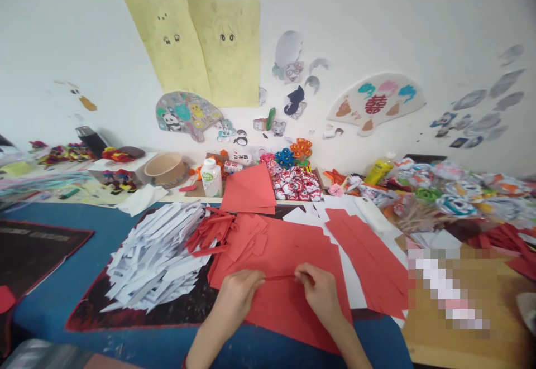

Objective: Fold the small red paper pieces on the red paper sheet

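A narrow folded strip of red paper [280, 277] stretches between my two hands. My left hand [245, 291] pinches its left end, and my right hand [316, 285] pinches the right end. Both hands are just over large red paper sheets [301, 246]. Behind my left hand lie small cut red paper pieces [247, 238] and a heap of folded red strips [211, 229]. Farther left is a big pile of folded white paper strips [163, 263].
Long red paper strips [364, 257] lie on white sheets at the right. A white bottle [211, 178], a round wooden bowl [166, 168] and red-and-white folded paper pieces [298, 185] line the back. Wrapped crafts [456, 190] crowd the right side. A dark mat [138, 316] covers part of the blue table.
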Available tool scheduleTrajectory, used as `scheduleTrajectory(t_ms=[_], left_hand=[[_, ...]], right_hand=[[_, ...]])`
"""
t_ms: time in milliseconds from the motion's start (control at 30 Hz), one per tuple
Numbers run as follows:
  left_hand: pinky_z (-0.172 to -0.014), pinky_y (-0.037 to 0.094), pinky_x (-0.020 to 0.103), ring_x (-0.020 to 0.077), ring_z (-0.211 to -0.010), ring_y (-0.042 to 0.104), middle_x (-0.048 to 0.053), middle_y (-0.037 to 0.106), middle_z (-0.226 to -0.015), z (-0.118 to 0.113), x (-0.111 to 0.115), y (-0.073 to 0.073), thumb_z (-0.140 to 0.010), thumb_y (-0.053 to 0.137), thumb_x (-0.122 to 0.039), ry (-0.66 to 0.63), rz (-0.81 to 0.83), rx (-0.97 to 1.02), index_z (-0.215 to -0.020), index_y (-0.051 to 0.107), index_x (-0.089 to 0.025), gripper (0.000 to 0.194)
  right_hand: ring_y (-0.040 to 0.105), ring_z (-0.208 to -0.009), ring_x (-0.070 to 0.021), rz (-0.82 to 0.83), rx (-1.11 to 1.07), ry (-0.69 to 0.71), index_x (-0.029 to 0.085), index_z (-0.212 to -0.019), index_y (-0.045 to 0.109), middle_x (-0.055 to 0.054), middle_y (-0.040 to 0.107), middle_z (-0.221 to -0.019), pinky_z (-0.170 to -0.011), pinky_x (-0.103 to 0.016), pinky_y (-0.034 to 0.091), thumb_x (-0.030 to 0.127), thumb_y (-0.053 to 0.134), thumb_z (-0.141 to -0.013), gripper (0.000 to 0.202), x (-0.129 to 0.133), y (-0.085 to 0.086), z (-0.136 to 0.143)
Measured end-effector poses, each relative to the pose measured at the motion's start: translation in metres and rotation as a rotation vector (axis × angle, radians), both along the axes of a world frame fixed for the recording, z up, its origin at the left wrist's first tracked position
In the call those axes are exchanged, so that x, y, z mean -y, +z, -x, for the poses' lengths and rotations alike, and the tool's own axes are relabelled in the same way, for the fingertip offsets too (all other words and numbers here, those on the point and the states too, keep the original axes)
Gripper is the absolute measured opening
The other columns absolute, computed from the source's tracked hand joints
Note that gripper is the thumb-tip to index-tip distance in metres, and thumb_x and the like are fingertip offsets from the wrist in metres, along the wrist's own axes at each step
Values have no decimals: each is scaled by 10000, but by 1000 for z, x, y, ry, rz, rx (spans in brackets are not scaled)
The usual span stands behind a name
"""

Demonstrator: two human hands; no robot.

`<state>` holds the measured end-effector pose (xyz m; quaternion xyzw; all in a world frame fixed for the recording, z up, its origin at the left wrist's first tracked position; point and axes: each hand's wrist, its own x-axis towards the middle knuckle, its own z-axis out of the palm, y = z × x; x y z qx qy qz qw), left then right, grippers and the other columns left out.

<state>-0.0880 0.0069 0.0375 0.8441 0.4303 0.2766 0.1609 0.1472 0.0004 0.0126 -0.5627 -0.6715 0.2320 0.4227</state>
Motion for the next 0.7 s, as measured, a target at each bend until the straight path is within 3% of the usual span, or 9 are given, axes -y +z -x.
scheduleTrajectory(t_ms=[167,367,500,567,700], left_hand=[[-719,519,309,194,-781,671,73,710,-869,24,-19,11,-969,396,-238,241,-141,-77,-976,652,-201,258],[-756,443,363,246,-862,600,71,689,-877,53,-57,47,-968,408,-269,551,-337,-299,-1014,625,-211,230],[-813,386,428,311,-1026,517,146,618,-1177,54,-70,58,-974,364,-253,734,-401,-374,-1203,556,-175,310],[-824,364,438,317,-1062,496,148,597,-1225,47,-70,53,-975,356,-229,681,-378,-403,-1246,531,-177,327],[-816,348,406,270,-1001,528,105,653,-1120,24,-66,33,-965,414,-209,430,-336,-488,-1136,588,-202,244]], right_hand=[[664,-650,-226,127,-255,-86,203,-807,644,-55,683,-677,-633,-314,519,442,507,-922,298,-7,-7,-7],[672,-691,-228,190,-266,-132,196,-871,664,-54,691,-718,-655,-305,515,496,529,-907,331,-8,-10,-9],[674,-698,-225,198,-242,-120,203,-875,672,-47,693,-711,-658,-296,508,474,521,-914,313,-8,-7,-9],[673,-696,-225,200,-243,-118,205,-881,677,-46,696,-716,-659,-298,507,468,520,-916,308,-9,-6,-9],[674,-698,-227,191,-233,-116,205,-878,682,-52,703,-731,-673,-306,507,454,522,-917,298,-10,-7,-9]])
